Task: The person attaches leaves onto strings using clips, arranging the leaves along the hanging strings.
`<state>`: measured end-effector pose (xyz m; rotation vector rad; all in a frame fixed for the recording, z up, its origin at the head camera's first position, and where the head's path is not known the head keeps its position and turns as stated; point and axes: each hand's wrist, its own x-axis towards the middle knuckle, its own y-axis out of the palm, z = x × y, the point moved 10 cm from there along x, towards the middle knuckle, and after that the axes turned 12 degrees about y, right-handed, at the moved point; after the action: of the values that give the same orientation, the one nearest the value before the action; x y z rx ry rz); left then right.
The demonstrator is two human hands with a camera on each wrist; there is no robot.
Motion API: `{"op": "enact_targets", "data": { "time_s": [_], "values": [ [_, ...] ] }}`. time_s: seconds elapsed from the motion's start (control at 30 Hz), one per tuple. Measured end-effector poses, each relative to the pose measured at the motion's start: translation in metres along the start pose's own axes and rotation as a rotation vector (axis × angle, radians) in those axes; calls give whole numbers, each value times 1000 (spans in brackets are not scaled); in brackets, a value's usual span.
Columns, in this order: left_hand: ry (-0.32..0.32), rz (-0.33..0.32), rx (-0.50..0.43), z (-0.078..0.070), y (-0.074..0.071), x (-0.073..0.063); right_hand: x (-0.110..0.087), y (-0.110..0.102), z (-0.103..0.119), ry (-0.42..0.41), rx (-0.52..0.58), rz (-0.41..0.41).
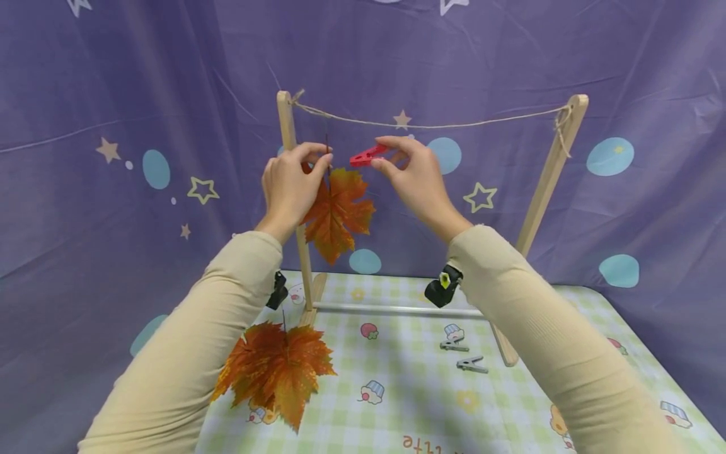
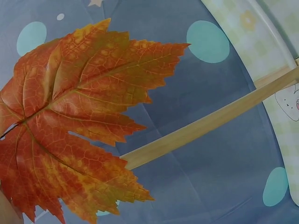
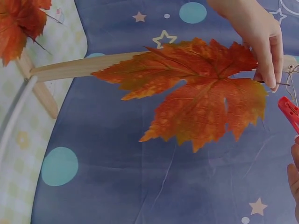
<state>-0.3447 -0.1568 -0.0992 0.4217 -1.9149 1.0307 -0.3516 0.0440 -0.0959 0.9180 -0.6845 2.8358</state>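
An orange-red maple leaf [image 1: 338, 214] hangs from my left hand [image 1: 292, 183], whose thumb and fingers pinch its thin dark stem. The stem tip points up, a little below the twine [image 1: 386, 124] and near its left end. To the right, my right hand [image 1: 416, 180] pinches a red clothespin [image 1: 367, 155], its nose turned left toward the stem, with a gap between them. The same leaf [image 2: 79, 93] fills much of the left wrist view. In the right wrist view the red clothespin [image 3: 290, 112] shows at the right edge, beside the left hand [image 3: 266, 42].
The twine is tied between two wooden posts [image 1: 541, 183] joined low down by a white rod [image 1: 391, 309]. More maple leaves [image 1: 283, 366] lie at the table's left. Two grey clothespins [image 1: 472, 364] lie on the checked tablecloth [image 1: 420, 391]. A purple curtain [image 1: 170, 75] hangs behind.
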Motion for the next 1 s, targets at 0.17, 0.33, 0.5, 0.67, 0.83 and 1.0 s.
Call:
{"op": "enact_targets", "data": {
  "time_s": [0.17,0.33,0.5,0.67,0.83,1.0],
  "values": [
    [6,-5,-8,0,0,-1,11,-1,12,-24,3,-44],
    [3,-7,-9,1,-1,-1,20,-2,21,-31,-15,-89],
    [1,1,-10,1,-1,-1,26,-1,26,-36,4,-132],
    [2,5,-8,2,-2,-3,29,1,30,-39,52,-185],
    [2,14,-28,2,0,-5,31,1,32,-43,71,-238],
    [-4,18,-54,3,3,-7,39,1,39,-63,48,-271]
  ]
}}
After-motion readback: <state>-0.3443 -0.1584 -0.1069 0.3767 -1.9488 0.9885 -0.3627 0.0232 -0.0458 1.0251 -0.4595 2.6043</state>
